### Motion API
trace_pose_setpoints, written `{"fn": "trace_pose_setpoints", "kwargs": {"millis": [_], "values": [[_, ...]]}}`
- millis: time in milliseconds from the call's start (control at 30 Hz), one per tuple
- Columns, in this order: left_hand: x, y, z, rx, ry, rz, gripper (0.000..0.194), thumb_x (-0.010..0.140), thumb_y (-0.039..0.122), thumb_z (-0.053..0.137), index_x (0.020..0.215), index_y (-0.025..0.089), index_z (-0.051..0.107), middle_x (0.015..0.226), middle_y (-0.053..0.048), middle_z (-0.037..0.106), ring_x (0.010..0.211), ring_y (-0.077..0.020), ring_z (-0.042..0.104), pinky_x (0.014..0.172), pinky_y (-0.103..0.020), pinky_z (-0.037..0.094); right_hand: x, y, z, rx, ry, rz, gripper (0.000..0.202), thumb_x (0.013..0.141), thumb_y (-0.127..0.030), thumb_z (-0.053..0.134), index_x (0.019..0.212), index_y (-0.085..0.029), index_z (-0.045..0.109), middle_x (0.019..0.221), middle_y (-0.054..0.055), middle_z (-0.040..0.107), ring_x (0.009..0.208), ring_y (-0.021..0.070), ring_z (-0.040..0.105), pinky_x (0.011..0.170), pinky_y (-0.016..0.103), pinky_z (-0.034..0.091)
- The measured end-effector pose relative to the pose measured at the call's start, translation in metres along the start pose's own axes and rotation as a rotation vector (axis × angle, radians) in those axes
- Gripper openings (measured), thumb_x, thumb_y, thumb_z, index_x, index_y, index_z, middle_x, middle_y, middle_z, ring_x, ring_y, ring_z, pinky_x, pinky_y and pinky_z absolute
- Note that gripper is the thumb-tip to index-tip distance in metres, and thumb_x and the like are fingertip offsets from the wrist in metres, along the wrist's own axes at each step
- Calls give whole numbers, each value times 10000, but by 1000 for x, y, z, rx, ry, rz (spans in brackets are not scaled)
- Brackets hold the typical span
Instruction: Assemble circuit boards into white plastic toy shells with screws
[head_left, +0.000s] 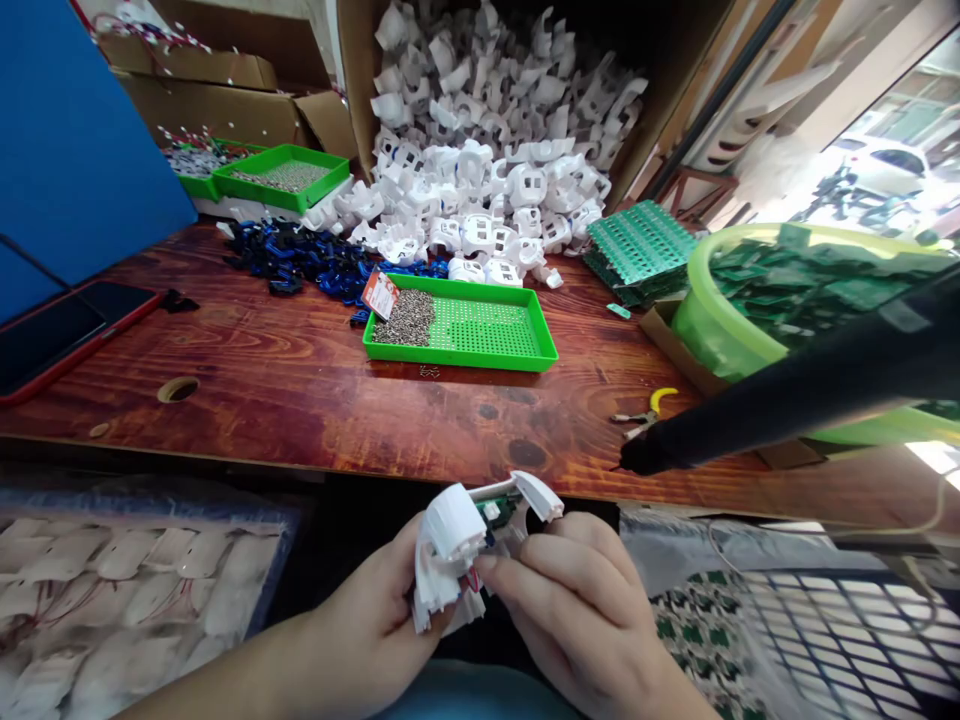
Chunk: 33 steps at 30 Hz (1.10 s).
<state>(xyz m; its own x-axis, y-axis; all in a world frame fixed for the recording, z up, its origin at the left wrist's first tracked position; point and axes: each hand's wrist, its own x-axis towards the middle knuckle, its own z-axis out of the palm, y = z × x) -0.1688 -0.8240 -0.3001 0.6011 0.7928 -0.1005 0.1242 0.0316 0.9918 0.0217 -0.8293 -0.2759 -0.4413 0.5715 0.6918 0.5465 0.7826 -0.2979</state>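
Observation:
A white plastic housing (450,525) with a curved shell is held up in front of the table edge. My left hand (382,610) is closed around its left side. A small green circuit board (496,512) shows inside the housing. My right hand (581,600) is closed at the housing's right side, its thumb and fingertips pinched by a short red wire (472,578) at the opening. Whether those fingertips grip the wire or the shell is partly hidden.
A green tray (487,330) of small screws sits mid-table, before a heap of white housings (480,190) and blue-black parts (300,260). A black electric screwdriver (750,400) juts in from the right, near pliers (645,412). A yellow-green basin (720,320) holds circuit boards.

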Motion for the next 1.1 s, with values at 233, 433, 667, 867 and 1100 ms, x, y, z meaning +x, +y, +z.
{"fn": "trace_pose_setpoints", "kwargs": {"millis": [233,433,667,867,1100], "values": [[2,8,-2,113,-74,46,465,861,130,427,1307,251,376,1205,-45,569,1084,-170,534,998,-244,362,-3,-1,-2,10,51,10,213,803,-38,524,942,-101,673,755,52,611,737,151,533,653,299,455],[0,8,-4,281,-22,166,589,813,52,441,1330,314,329,1185,-33,583,1043,-189,567,920,-243,440,1,-2,-7,37,30,69,193,814,-50,540,940,-124,666,761,36,629,758,137,534,661,276,461],[2,14,-8,402,-22,354,836,666,-15,499,1317,433,224,1122,70,615,934,-124,620,853,-180,488,0,-7,-18,56,-43,167,151,799,-73,572,908,-145,647,751,35,638,670,115,530,600,249,462],[2,21,-10,506,-131,315,617,779,107,513,1305,311,263,1259,31,564,1105,-100,550,963,-135,398,-12,-19,-19,34,-42,335,73,808,-124,577,848,-178,605,616,41,537,588,144,520,499,266,411],[9,29,-7,685,-113,359,610,773,69,498,1297,273,260,1252,-10,572,1146,-126,525,1013,-177,361,-14,-15,-16,-21,-13,378,45,826,-163,574,816,-199,549,642,15,568,565,114,521,509,232,411]]}}
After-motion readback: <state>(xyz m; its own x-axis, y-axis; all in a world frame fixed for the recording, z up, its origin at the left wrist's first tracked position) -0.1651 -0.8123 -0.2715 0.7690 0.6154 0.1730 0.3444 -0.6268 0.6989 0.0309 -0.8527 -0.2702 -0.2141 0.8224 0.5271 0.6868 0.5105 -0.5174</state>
